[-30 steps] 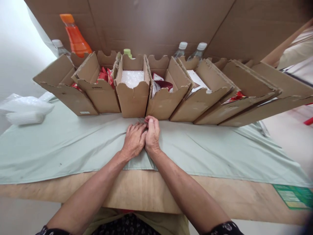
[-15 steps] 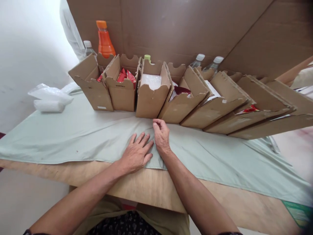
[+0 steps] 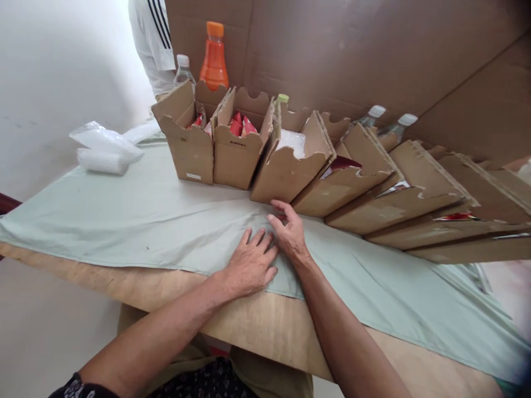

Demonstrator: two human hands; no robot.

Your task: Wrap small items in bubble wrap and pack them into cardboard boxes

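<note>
My left hand [image 3: 251, 265] lies flat on the pale green cloth [image 3: 166, 226], palm down with its fingers spread. Close beside it, my right hand [image 3: 291, 232] rests on its side with thumb and index finger apart, holding nothing visible. Its fingertips are near the base of a cardboard box [image 3: 277, 179] that has a bubble-wrapped item [image 3: 291, 142] inside. To the left, another open cardboard box [image 3: 234, 163] contains red packets [image 3: 241, 125]. A box [image 3: 346, 190] on the right holds something dark red [image 3: 341, 164].
More cardboard boxes lean in a row to the right. Behind them stand an orange bottle [image 3: 214, 63], clear bottles and a large cardboard panel [image 3: 315, 50]. Bubble wrap [image 3: 102, 157] lies at the left. A person's white sleeve [image 3: 155, 41] shows behind. The wooden table edge [image 3: 249, 323] is nearest me.
The view has turned left, so the boxes appear farther right. My right thumb and index finger have parted from a nearly closed pose. My left hand stays flat on the cloth.
</note>
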